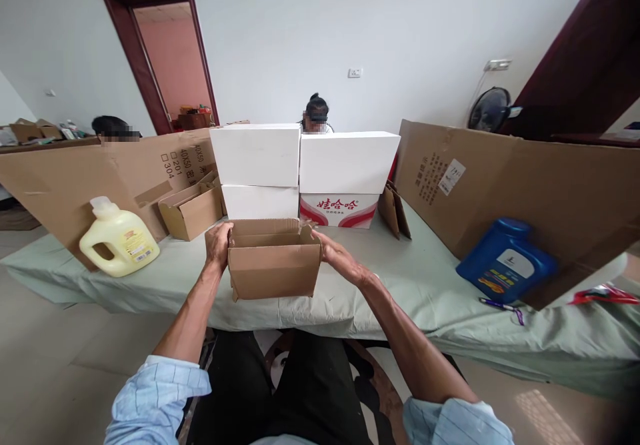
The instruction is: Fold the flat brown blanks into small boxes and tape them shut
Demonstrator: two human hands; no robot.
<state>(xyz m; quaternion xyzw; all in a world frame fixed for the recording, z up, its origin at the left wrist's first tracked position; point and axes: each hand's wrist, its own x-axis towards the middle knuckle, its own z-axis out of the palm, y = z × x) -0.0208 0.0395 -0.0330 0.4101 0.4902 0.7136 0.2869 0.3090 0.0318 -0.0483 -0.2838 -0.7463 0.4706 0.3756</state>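
Holding an open-topped box — both hands — inner floor hidden

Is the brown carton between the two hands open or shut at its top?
Open: the brown carton, held between the left hand and right hand, shows its inside above its front edge.

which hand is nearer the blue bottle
Right. The right hand, at the right end of the open cardboard box, is left of the blue bottle; the left hand, at the box's other end, is farther left.
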